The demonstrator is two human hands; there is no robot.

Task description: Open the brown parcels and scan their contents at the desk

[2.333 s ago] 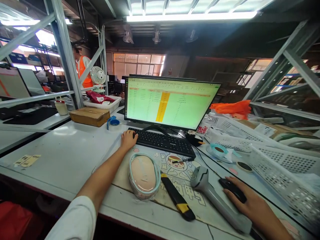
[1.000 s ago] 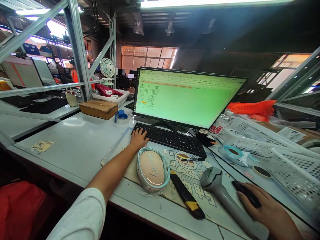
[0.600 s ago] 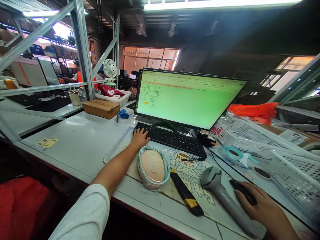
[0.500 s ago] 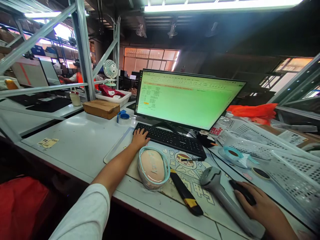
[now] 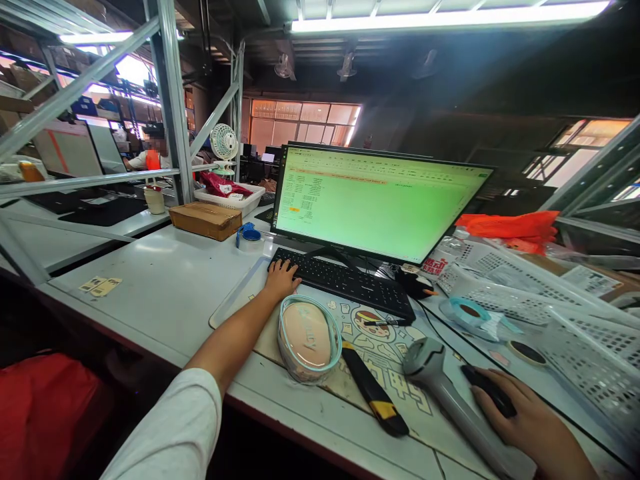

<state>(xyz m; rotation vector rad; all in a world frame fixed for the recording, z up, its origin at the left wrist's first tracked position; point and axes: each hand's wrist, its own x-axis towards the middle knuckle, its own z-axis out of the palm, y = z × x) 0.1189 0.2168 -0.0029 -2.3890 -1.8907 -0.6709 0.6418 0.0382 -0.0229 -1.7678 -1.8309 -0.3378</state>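
My left hand (image 5: 281,277) rests with spread fingers on the left end of the black keyboard (image 5: 350,283). At the right, my right hand (image 5: 520,410) is wrapped over a black computer mouse (image 5: 489,390). Between my hands lie a clear oval pouch (image 5: 309,337) with a pale lid and light-blue trim, a black and yellow utility knife (image 5: 375,390) and a grey barcode scanner (image 5: 450,400). A pen (image 5: 385,323) lies on the printed desk mat (image 5: 400,373). Behind the keyboard stands a monitor (image 5: 370,207) showing a green spreadsheet.
White perforated baskets (image 5: 590,360) and a roll of light-blue tape (image 5: 467,312) crowd the right side. Toward the back left are a cardboard box (image 5: 206,221), a tape dispenser (image 5: 249,237) and a small fan (image 5: 223,141). Another person (image 5: 153,150) sits beyond the metal rack post (image 5: 173,100).
The whole view has shifted slightly, with things sitting a little lower and further right. Both hands stay where they were, on the keyboard and on the mouse.
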